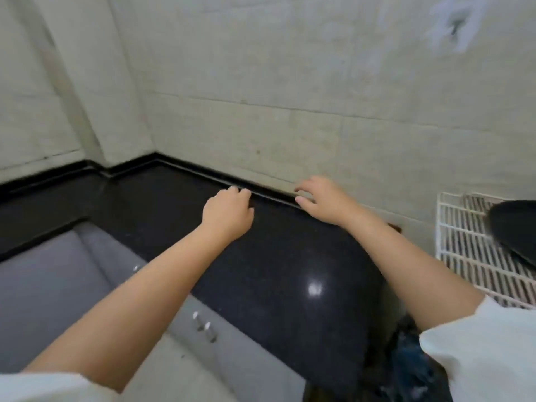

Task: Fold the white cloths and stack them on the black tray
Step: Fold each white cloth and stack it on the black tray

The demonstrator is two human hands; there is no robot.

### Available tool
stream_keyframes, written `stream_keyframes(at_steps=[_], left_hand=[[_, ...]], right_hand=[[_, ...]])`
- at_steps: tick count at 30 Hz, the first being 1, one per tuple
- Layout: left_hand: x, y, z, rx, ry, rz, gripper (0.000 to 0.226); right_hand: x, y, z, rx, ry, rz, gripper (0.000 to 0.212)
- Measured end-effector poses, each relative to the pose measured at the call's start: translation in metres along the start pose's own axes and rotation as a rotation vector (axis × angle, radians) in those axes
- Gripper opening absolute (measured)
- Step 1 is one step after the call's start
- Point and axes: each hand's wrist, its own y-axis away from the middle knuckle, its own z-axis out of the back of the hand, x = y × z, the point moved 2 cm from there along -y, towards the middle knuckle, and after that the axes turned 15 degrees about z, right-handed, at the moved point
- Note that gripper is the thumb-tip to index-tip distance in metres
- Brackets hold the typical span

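both hands reach over a black bench, holding nothing

nearest to the camera, two white sleeves (pixel 490 352) show at the bottom corners, and a bare forearm goes forward from each. below the left arm there are grey cupboard fronts (pixel 43 300) with small metal handles (pixel 204 326). between the arms, low on the right, something dark and bluish lies in shadow; it is too blurred to tell what it is.

the arms go over a shiny black bench (pixel 275 256), which carries one bright spot of reflected light. at the right, beside the bench, a white wire rack (pixel 470 250) lies flat, and a dark rounded thing (pixel 516 227) rests on its far part; only a piece of it is inside the picture, so i cannot say what it is.

farther on, the left hand (pixel 227 213) is near the back edge of the bench, its fingers (pixel 240 192) curled loosely downward with nothing in them. the right hand (pixel 319 198) is just beside it, a little nearer to the wall, with the fingers (pixel 303 188) half open and bent, also empty. whether the fingertips touch the bench i cannot tell.

behind the hands, a low black strip runs along the foot of the pale tiled wall (pixel 261 82), which turns a corner at the left.

no white cloth and no black tray can be seen for certain in this view.
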Motion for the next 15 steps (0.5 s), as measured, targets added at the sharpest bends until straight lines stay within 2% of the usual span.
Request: stream_keyframes(at_steps=[7,15], left_hand=[[0.268,0.045,-0.006,-0.012,-0.108,0.462,0.036],[0.514,0.072,-0.004,0.011,-0.22,0.941,0.038]], right_hand=[[0.191,-0.137,-0.12,0.188,-0.089,0.388,0.038],[0.375,-0.3,-0.243,0.375,-0.18,0.687,0.044]])
